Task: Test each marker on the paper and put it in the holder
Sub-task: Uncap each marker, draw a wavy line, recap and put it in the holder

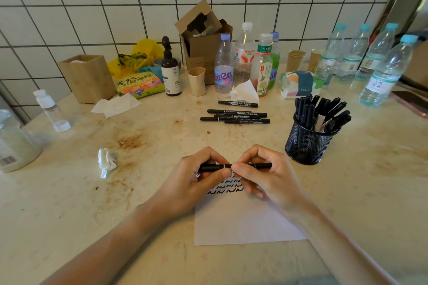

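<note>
A thin black marker (234,166) is being held flat, its long side running from left to right, just above the top of the white paper (243,222). The left hand (192,183) is being curled round one end, and the right hand (261,176) is being pinched round the other end, so it looks like the cap is being pulled off or pushed on; which one cannot be told. Wavy black lines are being shown on the smooth paper. The round black mesh holder (308,143), already full of markers, is being kept close to the right hand. More markers (236,115) are lying flat beyond the hands on the stained, shiny table (69,203).
</note>
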